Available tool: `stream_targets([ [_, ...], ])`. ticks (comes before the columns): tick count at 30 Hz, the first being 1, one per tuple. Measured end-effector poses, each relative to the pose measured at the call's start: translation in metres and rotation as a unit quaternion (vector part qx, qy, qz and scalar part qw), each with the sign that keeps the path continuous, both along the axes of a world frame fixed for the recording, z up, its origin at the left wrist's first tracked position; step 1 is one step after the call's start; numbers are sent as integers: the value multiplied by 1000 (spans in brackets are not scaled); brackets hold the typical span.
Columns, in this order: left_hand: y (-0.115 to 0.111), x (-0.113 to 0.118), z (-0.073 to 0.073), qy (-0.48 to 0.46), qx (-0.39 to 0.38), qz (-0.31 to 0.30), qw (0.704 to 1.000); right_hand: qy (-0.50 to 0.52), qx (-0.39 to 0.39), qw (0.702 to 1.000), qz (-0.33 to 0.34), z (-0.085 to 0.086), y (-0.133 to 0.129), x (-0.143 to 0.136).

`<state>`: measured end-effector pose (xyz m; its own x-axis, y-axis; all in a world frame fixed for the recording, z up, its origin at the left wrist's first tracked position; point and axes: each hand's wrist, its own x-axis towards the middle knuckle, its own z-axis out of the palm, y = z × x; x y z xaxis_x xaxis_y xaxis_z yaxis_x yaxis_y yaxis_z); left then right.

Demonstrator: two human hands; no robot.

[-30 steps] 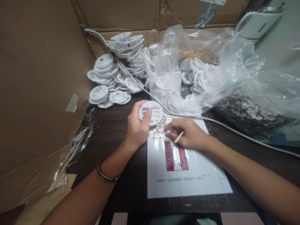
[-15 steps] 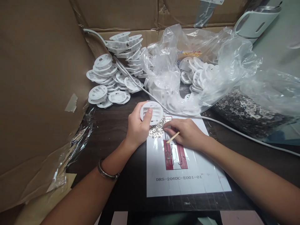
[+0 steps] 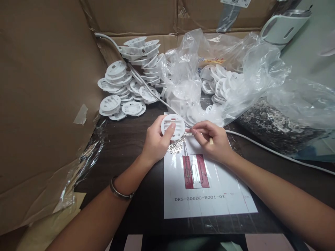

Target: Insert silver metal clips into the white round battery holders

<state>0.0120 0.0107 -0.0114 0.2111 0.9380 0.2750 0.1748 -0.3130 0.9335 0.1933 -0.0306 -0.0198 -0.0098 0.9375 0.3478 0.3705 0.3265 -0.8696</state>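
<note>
White disc (image 3: 178, 124) held btwn L hand (image 3: 157, 141) thumb & fingers, nr top-L corner of paper (image 3: 173, 177); R hand (image 3: 213, 141) pinched beside, gripping stick (image 3: 211, 141).

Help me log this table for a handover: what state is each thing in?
White disc: held in the left hand, slotted face showing
Wooden stick: tucked in the right hand, mostly hidden
Printed sheet: flat, partly covered
Small metal pieces: loose heap on the sheet
Stacked discs: uneven, leaning
Clear bag: crumpled, white discs inside
Second bag: holding many metal parts
Cable: slack, curving
Bracelet: worn
</note>
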Motion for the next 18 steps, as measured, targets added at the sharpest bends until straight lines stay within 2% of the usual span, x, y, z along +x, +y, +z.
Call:
stream_targets([
  [4, 0, -1, -2, -20, -7, -60, 998, 21, 16, 999, -24, 2, 1, 0],
  [8, -1, 0, -3, -40, -22, -115, 992, -4, 67, 996, -54, 1, 2, 1],
  [12, -2, 2, -4, -29, -37, -133, 990, -14, 78, 993, -84, 0, 3, 3],
  [18, -3, 2, -1, -18, -20, -135, 991, 6, 68, 993, -96, -2, 5, 2],
])
